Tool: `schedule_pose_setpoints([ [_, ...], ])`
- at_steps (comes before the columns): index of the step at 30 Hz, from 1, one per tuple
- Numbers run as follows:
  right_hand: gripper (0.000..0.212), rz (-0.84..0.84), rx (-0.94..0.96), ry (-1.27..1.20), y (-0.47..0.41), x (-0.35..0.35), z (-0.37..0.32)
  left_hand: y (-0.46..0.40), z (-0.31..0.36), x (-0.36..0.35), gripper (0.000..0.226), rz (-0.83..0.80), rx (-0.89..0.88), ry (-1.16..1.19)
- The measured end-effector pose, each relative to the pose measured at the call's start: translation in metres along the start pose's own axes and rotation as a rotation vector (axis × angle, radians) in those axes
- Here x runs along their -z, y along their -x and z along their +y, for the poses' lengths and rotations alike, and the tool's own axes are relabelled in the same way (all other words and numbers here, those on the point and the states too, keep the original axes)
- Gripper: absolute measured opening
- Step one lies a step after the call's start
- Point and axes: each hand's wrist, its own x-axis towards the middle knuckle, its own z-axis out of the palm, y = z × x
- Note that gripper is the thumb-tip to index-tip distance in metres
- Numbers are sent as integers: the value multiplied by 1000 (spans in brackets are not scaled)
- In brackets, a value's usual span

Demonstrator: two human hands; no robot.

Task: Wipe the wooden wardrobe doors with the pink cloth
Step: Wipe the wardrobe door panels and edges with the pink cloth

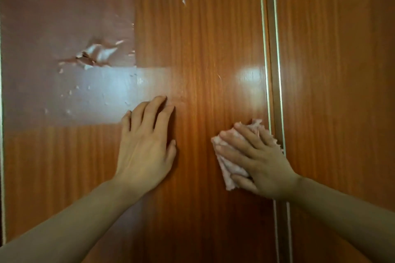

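Note:
A glossy reddish-brown wooden wardrobe door (203, 49) fills the view. My right hand (258, 160) presses a crumpled pink cloth (229, 168) flat against this door, close to its right edge. The cloth shows under my fingers and above them, near the seam. My left hand (147, 145) lies flat on the same door, fingers spread, holding nothing. A second door (342, 70) stands to the right.
A vertical metal-trimmed seam (272, 60) separates the two doors. Wide strips of clear tape (64, 28) cover the upper left of the door, with a torn, puckered spot (94, 57). A pale edge strip (1, 113) runs down the far left.

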Motion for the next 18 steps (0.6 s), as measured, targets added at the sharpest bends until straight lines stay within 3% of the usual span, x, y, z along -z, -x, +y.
schedule_pose_setpoints([
  [3,62,33,-109,-60,-33,10,17,-10,-8,4,67,-37,-22,13],
  [10,60,79,-146,-130,-83,27,23,-21,-31,18,81,-127,-86,-25],
  [14,59,150,-325,-165,-149,42,11,-31,-44,25,95,-149,-130,-55],
  [16,59,130,-252,-179,-147,36,-12,-30,-49,25,97,-170,-142,-54],
  [18,65,33,9,-152,-125,29,-34,-25,-54,27,93,-204,-165,-71],
])
